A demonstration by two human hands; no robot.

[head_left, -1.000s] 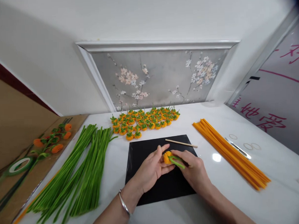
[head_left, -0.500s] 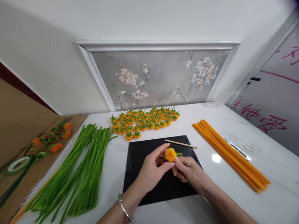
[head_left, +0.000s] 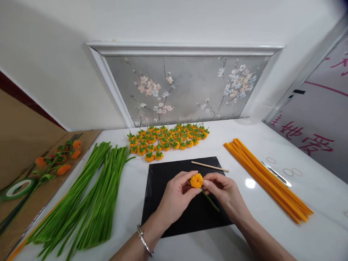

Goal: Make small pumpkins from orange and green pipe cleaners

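Between the fingertips of my left hand (head_left: 176, 195) is a small orange fuzzy flower (head_left: 196, 180), its ribbed face toward me. My right hand (head_left: 223, 191) pinches at the flower's right edge, thumb and index finger together. A green stem (head_left: 211, 201) slants down and right from below the flower, between the hands. Both hands are above a black board (head_left: 158, 184). A thin wooden stick (head_left: 210, 166) lies across the board's top right edge.
Several orange flowers with green tops (head_left: 168, 138) stand at the back. Green stems (head_left: 105, 201) lie left, orange stems (head_left: 267, 178) right, beside tweezers (head_left: 278, 175) and thin rings (head_left: 288, 172). Green tape (head_left: 20, 189) and an orange-flowered spray (head_left: 59, 159) lie far left.
The flower has turned so that its ribbed face shows more. My right hand has risen slightly to the flower's side, and the green stem now points down instead of right.
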